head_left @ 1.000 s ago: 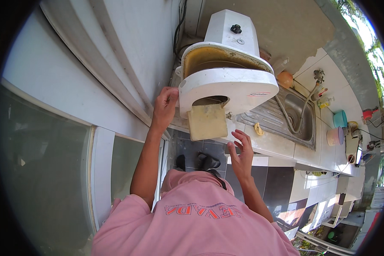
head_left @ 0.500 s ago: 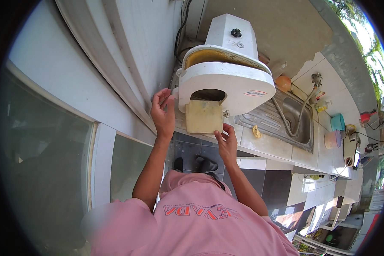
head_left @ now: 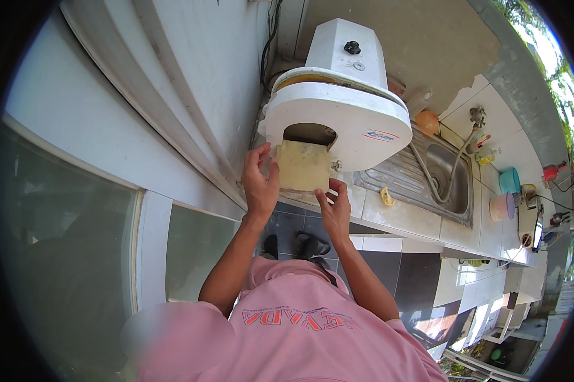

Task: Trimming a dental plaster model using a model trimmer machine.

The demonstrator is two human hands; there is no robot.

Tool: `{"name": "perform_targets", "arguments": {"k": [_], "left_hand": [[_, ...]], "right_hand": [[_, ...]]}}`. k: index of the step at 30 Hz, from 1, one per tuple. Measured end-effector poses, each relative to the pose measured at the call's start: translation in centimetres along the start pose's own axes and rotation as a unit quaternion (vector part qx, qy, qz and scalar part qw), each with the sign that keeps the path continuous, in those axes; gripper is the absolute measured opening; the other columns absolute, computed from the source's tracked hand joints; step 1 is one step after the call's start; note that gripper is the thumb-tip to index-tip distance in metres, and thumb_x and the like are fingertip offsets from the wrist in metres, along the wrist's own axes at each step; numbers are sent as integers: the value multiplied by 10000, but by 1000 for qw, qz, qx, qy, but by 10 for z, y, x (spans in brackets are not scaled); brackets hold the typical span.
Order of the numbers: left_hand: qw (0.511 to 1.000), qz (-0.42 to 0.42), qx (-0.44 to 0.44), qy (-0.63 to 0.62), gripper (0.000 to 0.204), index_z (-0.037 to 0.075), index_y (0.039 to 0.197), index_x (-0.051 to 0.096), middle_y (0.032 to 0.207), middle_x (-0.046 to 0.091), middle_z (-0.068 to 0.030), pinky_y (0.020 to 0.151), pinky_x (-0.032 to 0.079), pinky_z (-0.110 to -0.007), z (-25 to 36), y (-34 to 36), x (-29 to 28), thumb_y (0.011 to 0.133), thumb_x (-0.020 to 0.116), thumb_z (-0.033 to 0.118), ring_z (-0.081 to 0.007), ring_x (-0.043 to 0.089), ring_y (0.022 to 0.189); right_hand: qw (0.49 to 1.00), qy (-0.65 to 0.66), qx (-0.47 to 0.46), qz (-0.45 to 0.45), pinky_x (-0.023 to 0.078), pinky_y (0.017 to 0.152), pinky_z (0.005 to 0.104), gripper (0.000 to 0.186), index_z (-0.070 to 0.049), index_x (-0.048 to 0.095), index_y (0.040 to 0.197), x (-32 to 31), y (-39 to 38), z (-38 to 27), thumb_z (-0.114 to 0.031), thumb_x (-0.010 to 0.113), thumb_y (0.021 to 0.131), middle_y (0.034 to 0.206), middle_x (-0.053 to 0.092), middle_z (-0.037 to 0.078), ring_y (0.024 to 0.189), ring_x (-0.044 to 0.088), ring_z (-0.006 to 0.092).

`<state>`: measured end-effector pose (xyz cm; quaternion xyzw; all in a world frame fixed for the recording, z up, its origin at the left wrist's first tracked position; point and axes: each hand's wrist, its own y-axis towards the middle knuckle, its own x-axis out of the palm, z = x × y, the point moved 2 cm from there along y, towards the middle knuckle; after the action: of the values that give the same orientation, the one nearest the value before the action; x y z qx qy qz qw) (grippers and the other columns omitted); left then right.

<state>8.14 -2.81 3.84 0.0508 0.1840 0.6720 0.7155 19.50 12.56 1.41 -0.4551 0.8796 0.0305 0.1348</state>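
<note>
Plate: pale yellow plate (head_left: 303, 167), just below the opening in the white machine (head_left: 338, 118) at its 12 o'clock | Person's left hand (head_left: 260, 184): plate's 9 o'clock edge, thumb and fingers apart | Right hand (head_left: 335, 209): 5 o'clock corner; whether clamped, I cannot tell | Steel sink (head_left: 445, 202): 3 o'clock

Head-worn fisheye (left-side), facing down — pink shirt (head_left: 293, 340) closest, white machine (head_left: 345, 105) beyond

Left hand (head_left: 260, 183) and right hand (head_left: 336, 210) flank a yellowish plate (head_left: 303, 167) fronting a white machine (head_left: 351, 114), beside the sink (head_left: 398, 178).
</note>
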Motion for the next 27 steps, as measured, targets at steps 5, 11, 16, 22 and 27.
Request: {"name": "perform_targets", "arguments": {"k": [5,11,16,22,27], "left_hand": [[995,51,-40,72,458,-10,1331,480,1269,537,-165,1012,413,-419,-13,-10,9,900,615,64,-311,527,1208],[993,35,6,114,479,12,1331,498,1267,530,-162,937,450,-420,4,-15,6,875,636,63,-283,543,1148],[973,-140,56,173,376,41,1227,588,1168,559,-129,782,517,-412,35,9,33,857,656,63,-271,597,989],[910,-197,119,344,301,37,1169,626,1145,614,-146,791,541,-442,29,34,62,896,638,163,-336,648,951],[896,-231,54,376,245,29,1117,634,1039,646,-178,724,554,-460,31,34,63,915,610,164,-357,676,859]], "right_hand": [[999,24,25,-9,516,878,341,466,12,493,1244,0,1,-1,-229,716,913,1218,596,147,1054,622,253],[996,71,52,-10,552,857,353,441,27,492,1228,-3,1,2,-184,712,909,1227,589,157,1095,625,264],[989,107,96,-31,535,883,327,462,29,479,1237,-4,2,-8,-163,726,897,1215,602,165,1066,642,232],[991,80,103,-36,521,894,333,466,24,481,1243,-6,2,-7,-156,727,891,1163,642,165,1045,653,235],[994,54,87,-31,506,925,364,452,21,491,1242,-11,-3,-5,-133,715,882,1160,645,169,1063,658,263]]}}
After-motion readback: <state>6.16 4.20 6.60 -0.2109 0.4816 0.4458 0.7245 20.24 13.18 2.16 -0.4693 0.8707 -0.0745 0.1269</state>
